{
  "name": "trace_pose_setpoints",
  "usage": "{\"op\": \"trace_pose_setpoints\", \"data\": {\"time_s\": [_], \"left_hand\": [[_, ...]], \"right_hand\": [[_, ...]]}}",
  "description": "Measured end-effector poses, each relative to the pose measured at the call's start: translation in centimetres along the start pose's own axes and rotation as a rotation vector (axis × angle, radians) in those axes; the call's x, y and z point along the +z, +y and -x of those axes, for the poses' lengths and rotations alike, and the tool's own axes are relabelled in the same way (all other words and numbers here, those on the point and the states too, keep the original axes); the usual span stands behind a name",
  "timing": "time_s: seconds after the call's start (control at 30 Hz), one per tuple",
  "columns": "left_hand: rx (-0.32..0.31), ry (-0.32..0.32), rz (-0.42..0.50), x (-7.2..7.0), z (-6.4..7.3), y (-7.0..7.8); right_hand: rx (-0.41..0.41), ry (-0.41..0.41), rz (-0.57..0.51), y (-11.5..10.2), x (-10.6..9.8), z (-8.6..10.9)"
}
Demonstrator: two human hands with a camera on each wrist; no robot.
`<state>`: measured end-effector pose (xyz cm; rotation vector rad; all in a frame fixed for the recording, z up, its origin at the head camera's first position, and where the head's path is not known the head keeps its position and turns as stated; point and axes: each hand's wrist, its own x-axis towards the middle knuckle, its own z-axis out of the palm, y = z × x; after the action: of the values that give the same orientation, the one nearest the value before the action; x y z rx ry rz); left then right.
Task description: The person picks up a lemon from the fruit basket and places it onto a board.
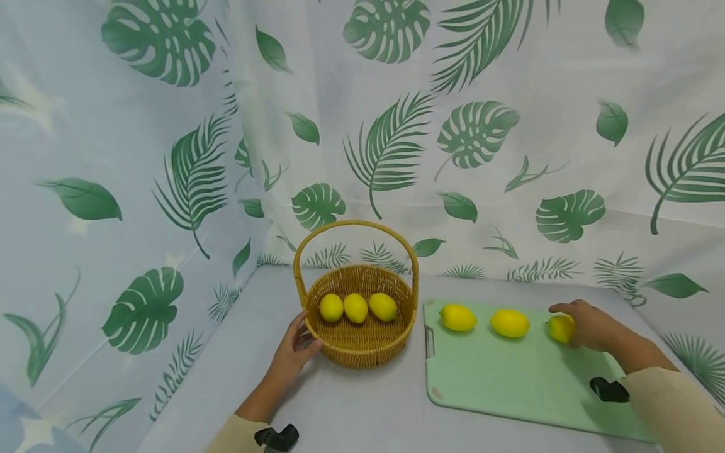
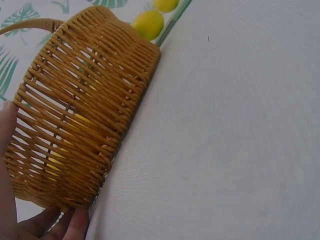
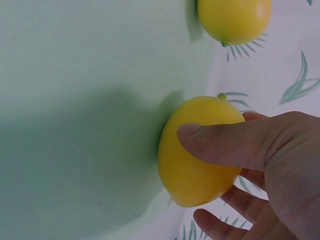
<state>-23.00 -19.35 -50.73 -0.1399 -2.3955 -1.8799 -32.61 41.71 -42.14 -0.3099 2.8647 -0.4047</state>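
One lemon, part-hidden, pinched by right hand; left hand grips basket.

From where I stood, the basket was on the table, left of the cutting board, a gap between them. Three lemons lay side by side inside it. Along the board's far part sat two more lemons; right of them, a last lemon was in the right hand. The left hand was at the basket's near left side. Cloth hung behind everything.
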Motion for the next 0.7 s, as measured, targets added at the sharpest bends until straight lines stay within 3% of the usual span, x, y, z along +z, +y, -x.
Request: {"op": "trace_pose_setpoints", "data": {"time_s": [0.27, 0.4, 0.7], "left_hand": [[0.011, -0.011, -0.028, -0.1, 1.3, 2.8], [0.011, -0.017, -0.031, 0.0, 1.4, 3.0], [-0.001, -0.026, -0.034, -0.3, 1.3, 3.0]], "right_hand": [[-0.041, 0.024, 0.045, -0.6, -0.4, 0.3], [-0.059, 0.037, 0.071, -1.0, -0.4, 1.1], [-0.19, 0.103, 0.145, -3.7, -0.3, 2.5]]}}
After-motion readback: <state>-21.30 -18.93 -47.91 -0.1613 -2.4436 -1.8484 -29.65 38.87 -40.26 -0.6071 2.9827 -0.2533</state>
